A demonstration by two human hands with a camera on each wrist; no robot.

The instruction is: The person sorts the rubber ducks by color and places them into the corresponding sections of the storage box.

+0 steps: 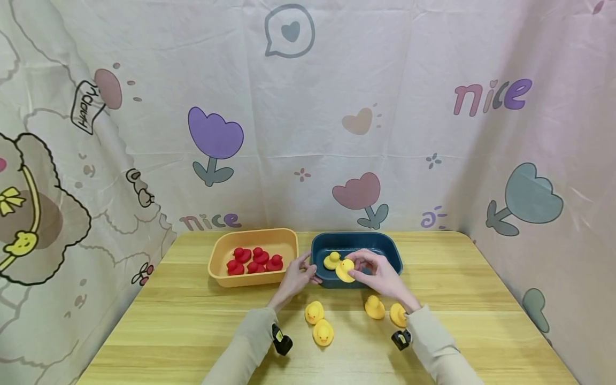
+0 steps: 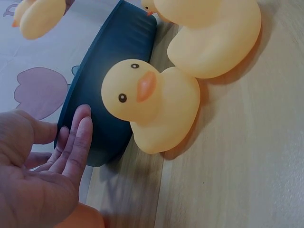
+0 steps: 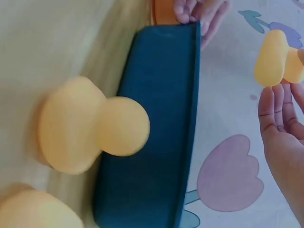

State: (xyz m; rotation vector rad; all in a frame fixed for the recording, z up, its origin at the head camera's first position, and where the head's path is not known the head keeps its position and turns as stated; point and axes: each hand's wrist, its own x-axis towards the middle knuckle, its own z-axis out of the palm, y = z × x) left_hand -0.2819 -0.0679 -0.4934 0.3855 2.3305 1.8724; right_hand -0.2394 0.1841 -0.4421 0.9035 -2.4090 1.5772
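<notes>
With its thumb and fingers, my right hand (image 1: 377,272) pinches a yellow rubber duck (image 1: 345,271) above the near side of the blue bin (image 1: 392,248). In the right wrist view that duck (image 3: 271,59) is raised over the bin's rim. At the bin's left end, my left hand (image 1: 298,275) grips the corner, its digits on both sides of the rim; the left wrist view shows fingers (image 2: 78,142) on the outer wall. Inside the bin sits another yellow duck (image 1: 332,261). Several yellow ducks lie on the table in front, including one duck (image 1: 374,307) near my right wrist.
A yellow-orange bin (image 1: 218,267) with several red ducks (image 1: 260,255) stands left of the blue one. Two yellow ducks (image 1: 323,332) lie touching between my forearms. One more duck (image 1: 398,315) is partly covered by my right sleeve. Behind the wooden table (image 1: 163,321) hangs a printed cloth.
</notes>
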